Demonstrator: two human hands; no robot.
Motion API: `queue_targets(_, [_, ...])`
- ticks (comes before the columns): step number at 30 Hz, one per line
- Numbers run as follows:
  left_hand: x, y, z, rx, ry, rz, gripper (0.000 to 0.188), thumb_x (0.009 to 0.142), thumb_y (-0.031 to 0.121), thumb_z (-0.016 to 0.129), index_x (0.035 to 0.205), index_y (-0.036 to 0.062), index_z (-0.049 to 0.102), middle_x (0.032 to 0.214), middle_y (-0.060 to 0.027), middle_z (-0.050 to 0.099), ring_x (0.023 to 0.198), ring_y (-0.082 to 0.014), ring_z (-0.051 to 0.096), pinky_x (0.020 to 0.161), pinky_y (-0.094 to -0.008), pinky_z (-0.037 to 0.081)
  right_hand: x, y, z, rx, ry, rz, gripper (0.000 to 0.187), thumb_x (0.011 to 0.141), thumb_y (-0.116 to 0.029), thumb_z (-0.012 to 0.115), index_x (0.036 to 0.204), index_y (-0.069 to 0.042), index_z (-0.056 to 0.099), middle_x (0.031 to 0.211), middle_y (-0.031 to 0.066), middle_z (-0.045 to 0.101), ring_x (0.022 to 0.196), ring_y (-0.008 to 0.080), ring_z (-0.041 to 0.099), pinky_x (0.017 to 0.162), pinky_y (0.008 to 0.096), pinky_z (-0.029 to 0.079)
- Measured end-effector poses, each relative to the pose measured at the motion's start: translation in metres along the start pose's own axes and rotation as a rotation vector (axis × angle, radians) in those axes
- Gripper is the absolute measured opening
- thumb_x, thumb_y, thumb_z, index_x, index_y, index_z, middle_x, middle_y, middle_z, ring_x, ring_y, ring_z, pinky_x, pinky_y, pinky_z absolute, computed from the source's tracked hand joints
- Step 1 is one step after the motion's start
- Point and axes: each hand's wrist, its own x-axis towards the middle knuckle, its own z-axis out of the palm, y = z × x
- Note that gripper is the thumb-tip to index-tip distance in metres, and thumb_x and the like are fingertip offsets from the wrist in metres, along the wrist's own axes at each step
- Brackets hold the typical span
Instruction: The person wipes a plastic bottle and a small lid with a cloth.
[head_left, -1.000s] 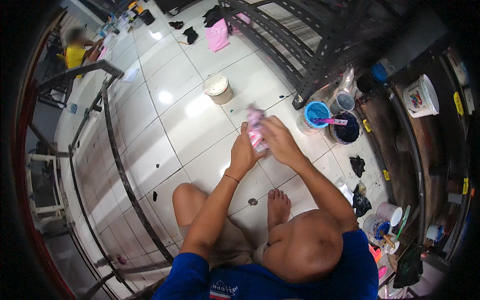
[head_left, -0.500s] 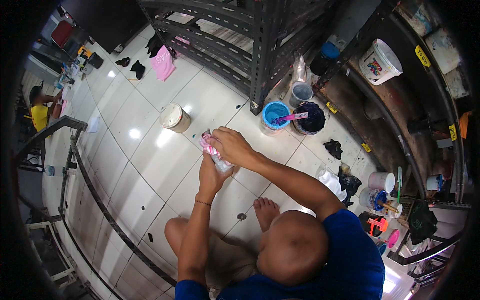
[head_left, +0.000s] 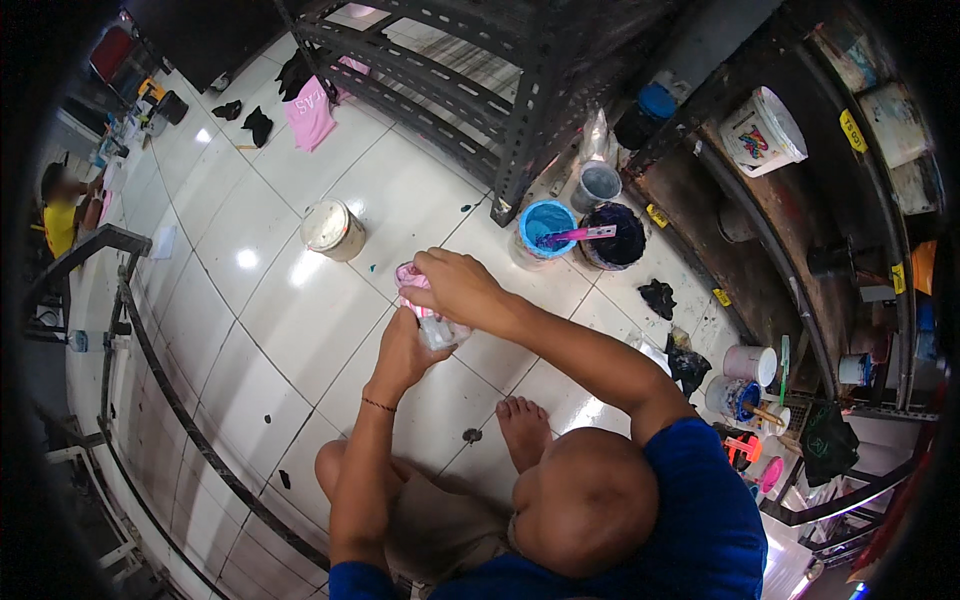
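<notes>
My left hand (head_left: 405, 352) is wrapped round the lower part of a clear, whitish plastic container (head_left: 436, 332) with pink and white at its top. My right hand (head_left: 455, 287) lies over the upper part, its fingers closed on the pink rim (head_left: 408, 272). Whether the container is a cup or a bag I cannot tell, as both hands cover much of it. It is held above the tiled floor (head_left: 300, 350), between my knees and a white lidded tub (head_left: 333, 230).
A bucket of blue paint (head_left: 535, 255) and a dark purple one (head_left: 613, 238) stand ahead right, a pink-handled tool (head_left: 585, 234) across them. A black metal rack (head_left: 515, 150) rises behind. Shelves with paint tubs (head_left: 762, 130) line the right. A black rail (head_left: 200, 420) curves along the left.
The view has shifted slightly. My right hand has turned on the container's top, and more of its pink opening shows. My left hand keeps its hold.
</notes>
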Motion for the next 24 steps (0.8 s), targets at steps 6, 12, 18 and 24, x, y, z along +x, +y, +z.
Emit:
queue_targets(6, [0.003, 0.002, 0.002, -0.032, 0.019, 0.011, 0.096, 0.064, 0.026, 0.089, 0.137, -0.0013, 0.033, 0.119, -0.0216, 0.059, 0.107, -0.0375, 0.061, 0.090, -0.0416, 0.049, 0.020, -0.018, -0.027, 0.051, -0.271, 0.353, 0.040, 0.088, -0.036, 0.059, 0.088, 0.004, 0.065, 0.082, 0.0252, 0.066, 0.078, 0.0382, 0.067, 0.076, 0.0439, 0.053])
queue_targets(12, [0.005, 0.006, -0.027, 0.006, -0.029, 0.085, 0.107, 0.061, 0.016, 0.088, 0.148, 0.0044, 0.026, 0.112, -0.0208, 0.059, 0.095, -0.0354, 0.058, 0.087, -0.0425, 0.048, -0.008, 0.013, -0.004, 0.150, 0.128, 0.308, 0.039, 0.089, -0.036, 0.062, 0.095, 0.002, 0.066, 0.087, 0.0235, 0.067, 0.085, 0.0398, 0.066, 0.076, 0.0442, 0.051])
queue_targets(18, [-0.022, 0.021, -0.035, 0.108, 0.108, -0.027, 0.098, 0.064, 0.013, 0.087, 0.146, 0.0063, 0.033, 0.096, -0.0140, 0.056, 0.083, -0.0271, 0.053, 0.080, -0.0375, 0.048, -0.095, 0.072, 0.026, 0.096, 0.036, 0.458, 0.037, 0.090, -0.034, 0.064, 0.098, 0.002, 0.063, 0.088, 0.0233, 0.066, 0.086, 0.0378, 0.066, 0.075, 0.0407, 0.053])
queue_targets(24, [-0.046, 0.042, 0.008, -0.033, 0.439, -0.164, 0.048, 0.078, 0.020, 0.079, 0.111, 0.0013, 0.049, 0.085, -0.0113, 0.049, 0.070, -0.0206, 0.046, 0.065, -0.0337, 0.044, -0.101, 0.103, 0.030, 0.767, -0.316, 0.882, 0.034, 0.095, -0.030, 0.057, 0.099, 0.002, 0.064, 0.084, 0.0217, 0.064, 0.085, 0.0327, 0.066, 0.076, 0.0397, 0.053])
